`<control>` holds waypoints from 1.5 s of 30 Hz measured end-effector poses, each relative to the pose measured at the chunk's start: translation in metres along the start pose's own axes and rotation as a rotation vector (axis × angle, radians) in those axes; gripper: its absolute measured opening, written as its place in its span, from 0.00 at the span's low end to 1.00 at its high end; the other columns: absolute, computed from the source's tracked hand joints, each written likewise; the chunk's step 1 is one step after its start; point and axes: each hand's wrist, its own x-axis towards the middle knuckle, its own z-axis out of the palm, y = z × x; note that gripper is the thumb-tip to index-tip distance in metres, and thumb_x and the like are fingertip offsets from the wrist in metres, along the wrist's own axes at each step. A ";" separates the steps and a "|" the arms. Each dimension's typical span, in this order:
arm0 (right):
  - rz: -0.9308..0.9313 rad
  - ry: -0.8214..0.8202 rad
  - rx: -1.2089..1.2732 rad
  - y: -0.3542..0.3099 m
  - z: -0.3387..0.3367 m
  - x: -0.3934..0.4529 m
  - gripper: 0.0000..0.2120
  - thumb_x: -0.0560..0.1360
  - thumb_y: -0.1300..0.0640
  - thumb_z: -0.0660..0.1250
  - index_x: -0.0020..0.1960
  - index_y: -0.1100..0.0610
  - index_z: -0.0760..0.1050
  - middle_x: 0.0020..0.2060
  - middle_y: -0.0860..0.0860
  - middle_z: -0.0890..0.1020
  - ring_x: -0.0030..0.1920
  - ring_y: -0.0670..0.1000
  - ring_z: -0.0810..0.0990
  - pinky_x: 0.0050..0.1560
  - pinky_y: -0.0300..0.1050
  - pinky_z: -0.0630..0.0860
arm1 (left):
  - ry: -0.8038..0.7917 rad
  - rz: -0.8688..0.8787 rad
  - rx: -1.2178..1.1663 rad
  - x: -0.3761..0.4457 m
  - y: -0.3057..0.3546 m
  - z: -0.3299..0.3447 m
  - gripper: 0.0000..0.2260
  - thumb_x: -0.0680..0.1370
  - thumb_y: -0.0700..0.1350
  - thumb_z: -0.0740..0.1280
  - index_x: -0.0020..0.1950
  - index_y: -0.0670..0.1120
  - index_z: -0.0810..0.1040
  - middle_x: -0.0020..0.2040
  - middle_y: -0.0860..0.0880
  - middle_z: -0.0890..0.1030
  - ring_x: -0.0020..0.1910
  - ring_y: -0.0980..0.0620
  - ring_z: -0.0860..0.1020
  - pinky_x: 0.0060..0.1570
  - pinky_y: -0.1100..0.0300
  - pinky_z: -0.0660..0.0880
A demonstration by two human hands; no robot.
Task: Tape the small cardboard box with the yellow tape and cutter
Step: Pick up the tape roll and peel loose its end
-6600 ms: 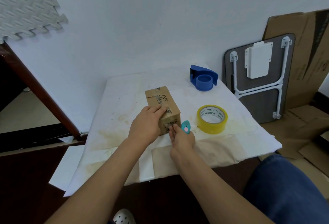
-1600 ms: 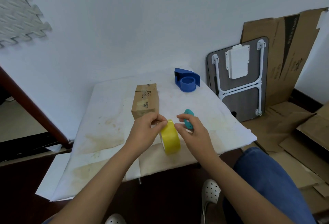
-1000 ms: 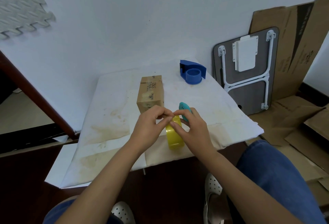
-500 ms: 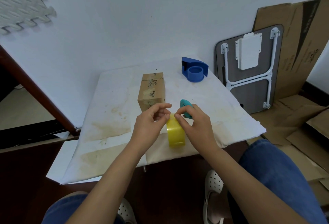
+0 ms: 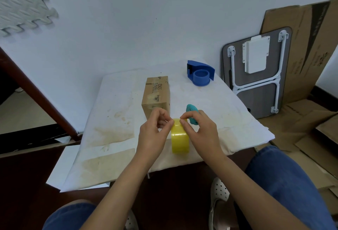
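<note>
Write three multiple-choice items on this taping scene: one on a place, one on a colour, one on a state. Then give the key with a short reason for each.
1. Where does the blue tape dispenser stand?
A. at the table's far right corner
B. on top of the cardboard box
C. on the floor

2. What colour is the small cutter?
A. red
B. teal
C. black

3. How is the yellow tape roll at this moment?
A. lying flat, untouched
B. mounted in the dispenser
C. held on edge between both hands

Key: 1 A, it sits on the white table, beyond the cardboard box. 2 B, teal shows above the right hand. 3 C, the left hand and right hand both pinch at the roll's top.
</note>
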 end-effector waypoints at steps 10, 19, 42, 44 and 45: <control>0.062 -0.025 0.086 0.000 0.000 0.002 0.02 0.75 0.53 0.68 0.47 0.48 0.77 0.45 0.49 0.81 0.48 0.45 0.78 0.49 0.36 0.74 | -0.018 -0.105 -0.162 0.000 0.000 0.000 0.06 0.76 0.44 0.69 0.45 0.55 0.84 0.40 0.61 0.82 0.37 0.61 0.76 0.43 0.67 0.75; 0.058 -0.026 0.072 0.001 0.000 0.000 0.04 0.75 0.51 0.67 0.50 0.47 0.76 0.47 0.48 0.80 0.50 0.45 0.77 0.50 0.35 0.73 | -0.046 -0.029 -0.004 0.005 0.000 -0.005 0.07 0.76 0.46 0.70 0.51 0.56 0.84 0.45 0.59 0.81 0.37 0.62 0.74 0.39 0.74 0.71; 0.031 0.024 -0.006 0.001 0.004 -0.010 0.07 0.76 0.49 0.66 0.54 0.46 0.77 0.48 0.46 0.78 0.48 0.37 0.75 0.48 0.30 0.72 | -0.064 0.245 0.243 0.006 -0.001 -0.009 0.06 0.76 0.45 0.70 0.50 0.52 0.85 0.45 0.55 0.81 0.39 0.58 0.76 0.40 0.72 0.71; 0.028 0.040 -0.012 -0.001 0.004 -0.011 0.06 0.76 0.49 0.66 0.53 0.47 0.77 0.48 0.45 0.76 0.48 0.37 0.75 0.48 0.29 0.71 | -0.036 0.268 0.233 0.003 -0.003 -0.007 0.06 0.75 0.44 0.71 0.51 0.51 0.85 0.45 0.57 0.80 0.41 0.58 0.77 0.41 0.72 0.72; 0.024 0.045 -0.014 -0.001 0.003 -0.011 0.05 0.76 0.50 0.66 0.52 0.47 0.76 0.48 0.45 0.76 0.48 0.37 0.74 0.48 0.28 0.71 | -0.027 0.266 0.217 0.002 -0.003 -0.006 0.07 0.75 0.44 0.71 0.51 0.51 0.85 0.45 0.58 0.80 0.42 0.57 0.77 0.41 0.72 0.72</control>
